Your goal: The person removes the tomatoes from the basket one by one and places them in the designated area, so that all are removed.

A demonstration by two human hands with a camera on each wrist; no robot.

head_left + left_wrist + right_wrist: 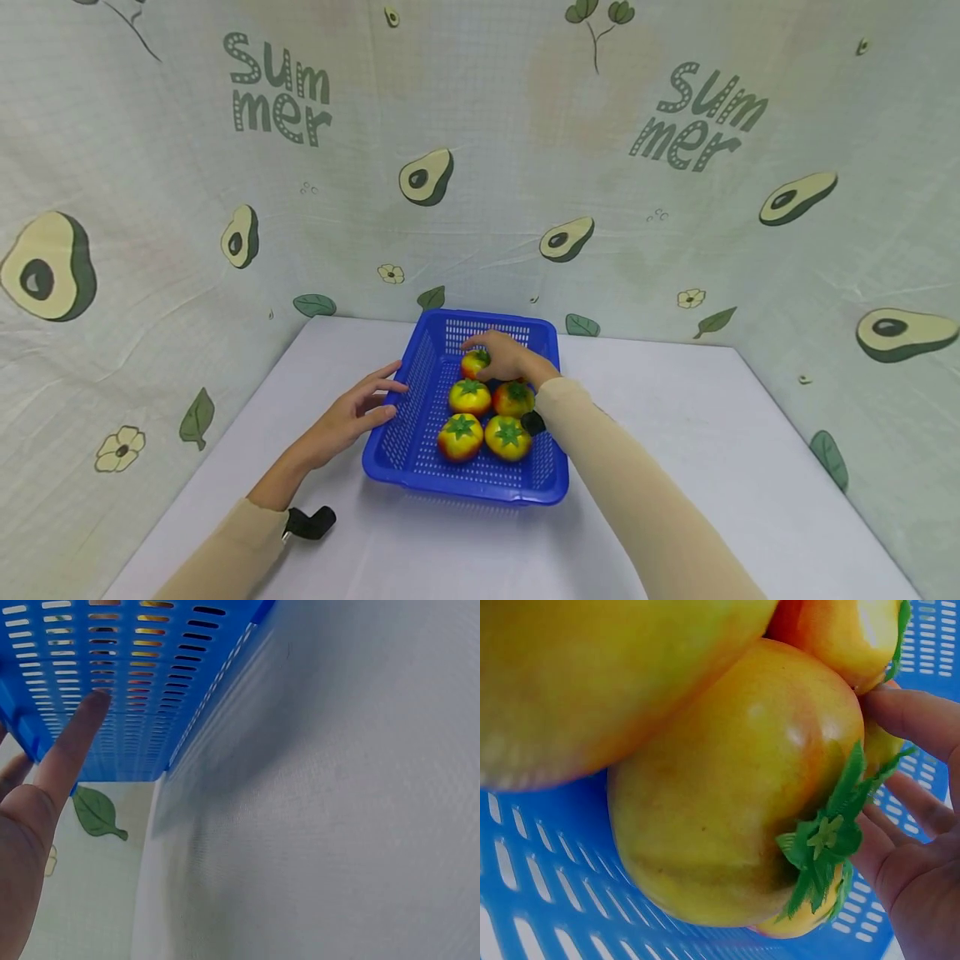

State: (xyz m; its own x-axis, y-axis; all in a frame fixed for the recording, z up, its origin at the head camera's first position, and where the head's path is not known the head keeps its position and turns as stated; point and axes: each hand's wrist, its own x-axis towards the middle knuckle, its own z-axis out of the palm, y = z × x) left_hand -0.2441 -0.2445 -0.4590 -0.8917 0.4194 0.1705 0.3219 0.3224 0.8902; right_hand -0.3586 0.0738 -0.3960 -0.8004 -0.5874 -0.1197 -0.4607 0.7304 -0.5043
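Note:
A blue plastic basket (405, 479) holds several yellow-and-red tomatoes with green leafy tops. My right hand (506, 357) is inside its far part, thumb and fingers around the rearmost tomato (473, 363). In the right wrist view, the thumb and fingers of the right hand (922, 840) curl behind a large near tomato (735, 787), which partly hides what they hold. At the basket's left side, my left hand (347, 419) has its fingers spread against the rim. One finger (75, 742) lies by the slotted wall in the left wrist view.
The basket stands on a white-covered table (645, 417). Behind and beside it hangs a pale cloth (495, 275) printed with avocados and lettering. Other tomatoes (507, 437) sit close together in the basket's near and right part. A black wrist device (311, 522) projects beside the left sleeve.

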